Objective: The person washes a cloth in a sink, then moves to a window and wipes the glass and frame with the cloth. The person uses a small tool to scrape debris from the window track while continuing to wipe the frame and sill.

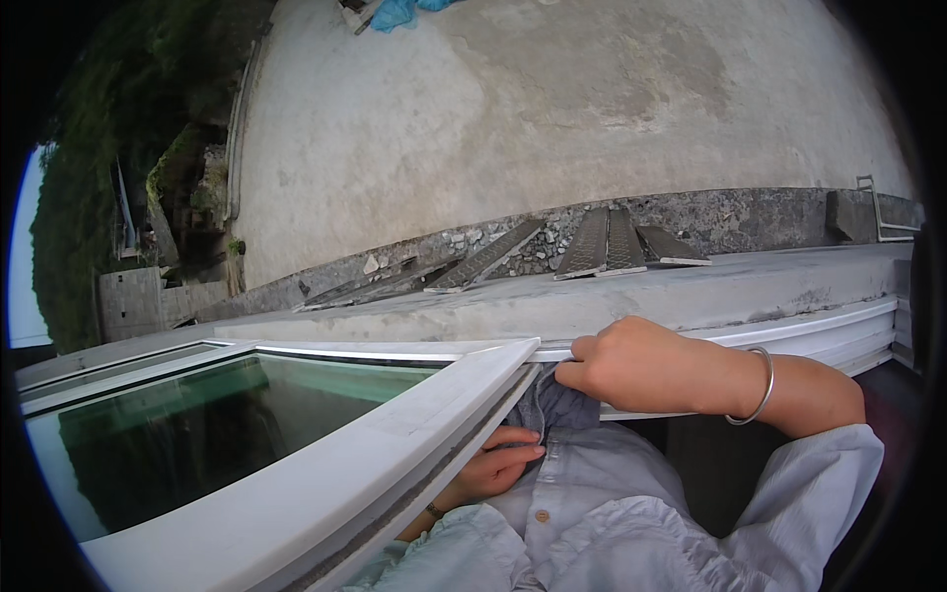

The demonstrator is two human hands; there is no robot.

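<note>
My right hand (629,366), a silver bangle at its wrist, curls its fingers at the inner edge of the white window track (799,325). A crumpled grey cloth (549,403) comes out beneath those fingers and hangs against my shirt front. Lower down, my left hand (499,466) rests its fingertips by the cloth's lower edge; the sliding window sash (385,436) hides part of that hand and wrist. Whether the left fingers grip the cloth cannot be seen. The sash's near end stands just left of both hands, its glass (222,429) reflecting dark greenery.
Outside runs a concrete ledge (518,303). Several patterned slabs (592,244) lean beyond it, with stone rubble (544,248) between them. Further out spreads a concrete yard (370,133), with blue plastic (396,13) at its far side. Trees (96,148) stand to the left.
</note>
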